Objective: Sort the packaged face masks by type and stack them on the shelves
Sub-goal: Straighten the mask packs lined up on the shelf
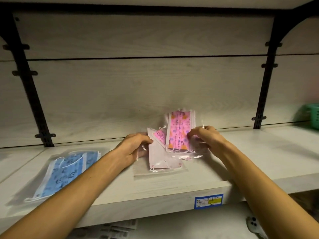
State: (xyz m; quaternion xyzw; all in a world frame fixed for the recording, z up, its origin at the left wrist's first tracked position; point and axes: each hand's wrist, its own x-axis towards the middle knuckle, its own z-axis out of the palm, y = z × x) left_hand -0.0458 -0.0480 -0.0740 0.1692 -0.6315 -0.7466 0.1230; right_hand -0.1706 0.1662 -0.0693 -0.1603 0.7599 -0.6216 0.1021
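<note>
Right hand (203,137) pinches pink patterned pack (179,131) at its 3 o'clock edge, pack tilted up, long axis 12–6. Left hand (136,145) clamps white pack (157,157) at 9 o'clock, flat on shelf (172,187). Blue pack (69,169) lies well apart, 9 o'clock.

Blue printed masks (69,171) in clear bags lie flat in a stack at the shelf's (172,185) near left. Mid-shelf, a pale pink mask pack (158,157) lies flat. A bright pink patterned pack (179,131) stands tilted up over its far right part, another small pink pack (160,134) just left of it.
</note>
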